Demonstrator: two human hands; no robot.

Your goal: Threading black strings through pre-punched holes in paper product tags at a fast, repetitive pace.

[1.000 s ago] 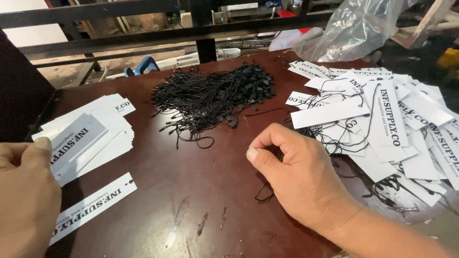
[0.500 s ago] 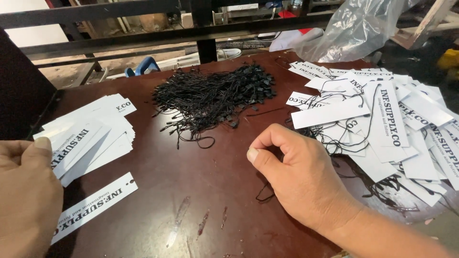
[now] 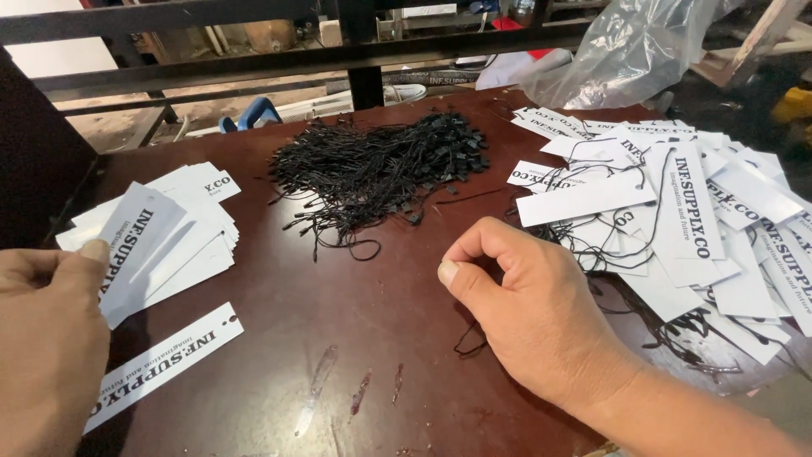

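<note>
Where the dark reddish-brown surface (image 3: 397,279) spreads smooth and scuffed under both hands, it bears three groups of things. Largest is the loose heap of white card tags (image 3: 677,220), too many to count, long flat rectangles with black print, lying just right of the right hand (image 3: 541,330) and threaded with thin black strings. Next comes the tangled pile of black string loops (image 3: 372,169), wiry and fine with small blocky ends, lying beyond the right hand toward the far edge. A smaller fanned stack of white tags (image 3: 186,237) lies just beyond the left hand (image 3: 46,338), whose grip pinches one tag (image 3: 135,245) at its near end, thumb on top, the card tilted up over the stack. One single tag (image 3: 161,364) lies flat beside that hand, just to its right. The right hand's grip is curled nearly shut, thumb tip against the bent forefinger; whether it has hold of anything cannot be told. One black string loop (image 3: 469,338) lies under its palm. A crumpled clear plastic bag (image 3: 634,51) sits past the tag heap.
</note>
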